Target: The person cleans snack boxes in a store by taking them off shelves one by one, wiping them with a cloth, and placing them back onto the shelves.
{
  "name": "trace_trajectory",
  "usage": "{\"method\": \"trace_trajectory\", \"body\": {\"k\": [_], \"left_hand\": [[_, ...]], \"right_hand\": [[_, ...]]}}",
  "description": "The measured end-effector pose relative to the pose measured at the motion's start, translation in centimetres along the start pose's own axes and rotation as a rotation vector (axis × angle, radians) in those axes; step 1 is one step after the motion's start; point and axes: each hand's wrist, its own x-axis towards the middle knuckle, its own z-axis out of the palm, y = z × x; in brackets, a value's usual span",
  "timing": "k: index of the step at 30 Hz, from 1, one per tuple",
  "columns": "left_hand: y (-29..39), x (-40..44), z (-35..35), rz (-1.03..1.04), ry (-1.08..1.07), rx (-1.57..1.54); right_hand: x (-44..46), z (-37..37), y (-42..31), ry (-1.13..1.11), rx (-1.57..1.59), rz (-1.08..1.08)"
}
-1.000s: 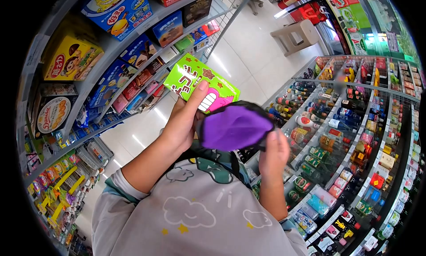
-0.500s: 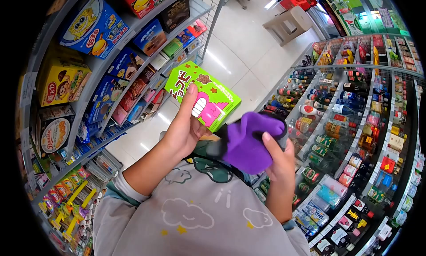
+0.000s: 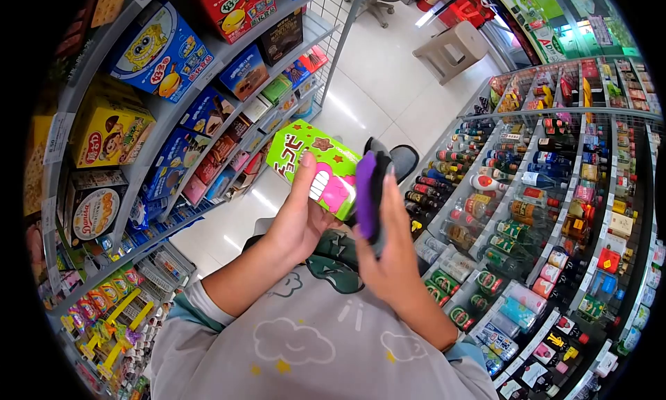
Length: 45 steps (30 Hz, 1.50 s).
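A bright green box with a pink character on its front is held in my left hand, thumb across the face. My right hand grips a purple and black cloth item, now seen nearly edge-on and folded, against the right edge of the box. Part of the cloth's near side is covered by my right fingers. Just beyond the cloth, a dark rounded shape with a grey centre shows over the floor; what it is I cannot make out.
Shelves of boxed snacks rise on the left, with hanging bagged sweets below. Racks of bottles and cans fill the right. A beige stool stands on the tiled floor ahead.
My right hand has moved left with the purple cloth, which has turned from broad side to nearly edge-on beside the box. My left hand still holds the box.
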Motion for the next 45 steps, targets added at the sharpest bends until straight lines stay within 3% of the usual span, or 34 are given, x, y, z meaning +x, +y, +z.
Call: {"method": "trace_trajectory", "body": {"k": [3, 5, 8, 10, 13, 20, 23, 24, 26, 27, 28, 32, 35, 38, 40, 41, 42, 43, 44, 45], "left_hand": [[0.5, 0.0, 0.7, 0.131, 0.044, -0.141], [0.8, 0.1, 0.1, 0.103, 0.008, -0.211], [0.6, 0.0, 0.3, 0.078, -0.032, -0.267], [-0.5, 0.3, 0.4, 0.084, -0.044, -0.161], [-1.5, 0.3, 0.6, 0.096, -0.059, -0.147], [-0.2, -0.6, 1.3, 0.103, -0.129, -0.208], [-2.0, -0.4, 0.3, 0.188, -0.242, -0.163], [-2.3, -0.6, 0.4, 0.207, -0.271, -0.167], [-3.2, -0.6, 0.2, 0.308, -0.309, -0.107], [-3.3, -0.5, 0.3, 0.313, -0.319, -0.105], [-3.2, -0.5, 0.2, 0.316, -0.332, -0.111], [-3.0, -0.3, 0.1, 0.367, -0.383, -0.2], [-2.6, -0.7, 0.5, 0.345, -0.321, -0.222], [-3.4, -0.5, 0.1, 0.323, -0.303, -0.235], [-4.5, -0.1, -0.8, 0.424, -0.238, -0.028], [-4.4, -0.4, -1.4, 0.394, -0.222, 0.092], [-2.9, -1.2, -1.5, 0.37, -0.177, 0.436], [-2.8, -1.3, -1.4, 0.417, -0.247, 0.494], [-2.8, -1.4, -1.4, 0.46, -0.318, 0.551], [-1.5, -2.7, -0.1, 0.273, -0.356, 0.561]], "right_hand": [[-0.3, 1.0, 0.2, -0.05, -0.081, -0.096], [-0.7, 1.1, 0.5, -0.245, -0.182, -0.26], [-1.0, 1.0, 0.7, -0.245, -0.165, -0.198], [-0.5, 1.4, 1.1, -0.078, -0.047, -0.052], [0.2, 1.1, 1.7, 0.01, -0.097, -0.161], [-1.9, 1.6, 2.8, -0.146, -0.26, -0.36], [-2.4, 1.5, 3.3, -0.091, 0.261, 0.099], [-1.9, 1.2, 3.4, -0.069, 0.413, 0.075], [-2.0, 0.5, 1.9, 0.062, 0.739, 0.272], [-1.8, 0.9, 2.0, 0.123, 0.855, 0.272], [-1.7, 0.6, 1.7, 0.127, 0.85, 0.264], [-1.1, 0.0, 1.0, 0.013, 0.318, -0.16], [-2.8, 1.0, 1.6, -0.069, 0.078, -0.155], [-2.7, 1.1, 1.8, -0.024, 0.071, -0.212], [-1.7, 0.5, 0.2, 0.066, 0.396, -0.063], [-1.6, -0.1, 0.3, 0.089, 0.387, 0.015], [-1.5, -0.9, 0.2, 0.096, 0.442, 0.128], [-1.0, -1.5, 0.3, 0.116, 0.441, 0.122], [-0.5, -2.0, 0.3, 0.086, 0.906, 0.304], [-0.1, -2.5, 0.4, 0.045, 1.373, 0.482]]}}
